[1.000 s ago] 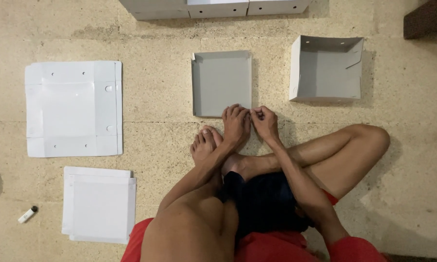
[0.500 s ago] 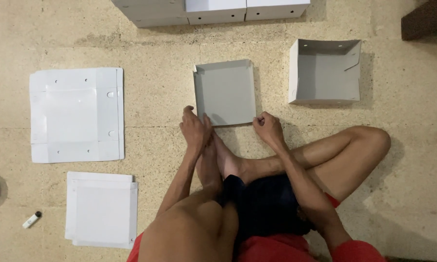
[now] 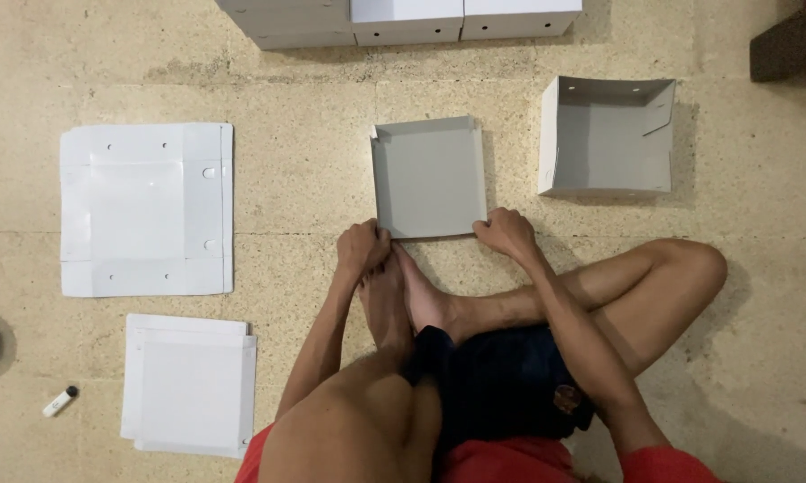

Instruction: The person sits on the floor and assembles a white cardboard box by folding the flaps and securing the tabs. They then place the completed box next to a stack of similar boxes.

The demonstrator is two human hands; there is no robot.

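Our left hand [image 3: 364,249] and right hand [image 3: 505,233] pinch the near corners of the grey half-folded box [image 3: 430,177], which lies on the floor [image 3: 313,161] at 12 o'clock from our feet. Risk: uneven pull could buckle a crease or pop a side wall flat. Count: one finished open box [image 3: 607,136] at 2 o'clock; one flat sheet [image 3: 147,209] at 10; one stack of sheets [image 3: 188,385] at 8.

Count: 2 folded grey trays — one [image 3: 430,179] at centre, one [image 3: 607,136] at 2 o'clock. 1 flat white sheet [image 3: 146,209] at 9. 1 sheet stack [image 3: 188,385] at 8. 3 boxes [image 3: 403,18] at 12. 1 lighter [image 3: 59,402].
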